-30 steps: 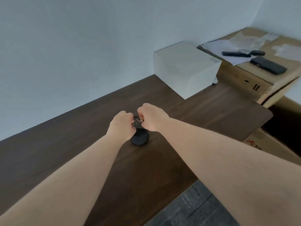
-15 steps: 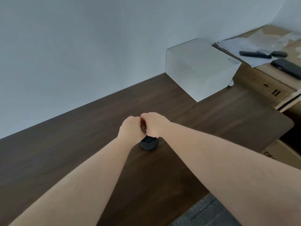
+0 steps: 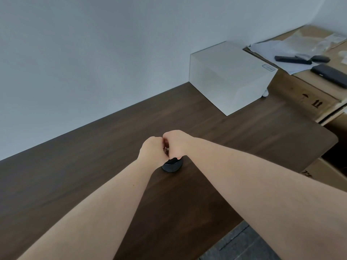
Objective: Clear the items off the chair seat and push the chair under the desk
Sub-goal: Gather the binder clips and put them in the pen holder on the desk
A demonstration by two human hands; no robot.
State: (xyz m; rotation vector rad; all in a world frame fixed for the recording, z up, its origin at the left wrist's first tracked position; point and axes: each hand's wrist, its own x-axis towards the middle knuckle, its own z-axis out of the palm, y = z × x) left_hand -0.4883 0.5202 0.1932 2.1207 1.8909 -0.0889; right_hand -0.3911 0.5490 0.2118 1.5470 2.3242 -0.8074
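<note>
A small round black object [image 3: 171,166] stands on the dark wooden desk [image 3: 253,143], mostly covered by my hands. My left hand [image 3: 153,152] and my right hand [image 3: 175,145] are both closed in fists, pressed together right above it. Between the fists a small metallic piece [image 3: 166,150] shows; what it is cannot be told. The chair is out of view.
A white box [image 3: 229,77] sits on the desk against the wall at the back right. Beyond it, cardboard boxes [image 3: 308,94] carry papers, a black remote [image 3: 292,59] and a dark flat case [image 3: 330,74]. Grey floor [image 3: 244,244] shows past the desk's front edge.
My two fists have closed together and now cover the top of the black object; its metallic top was more visible before. The camera view has shifted slightly left.
</note>
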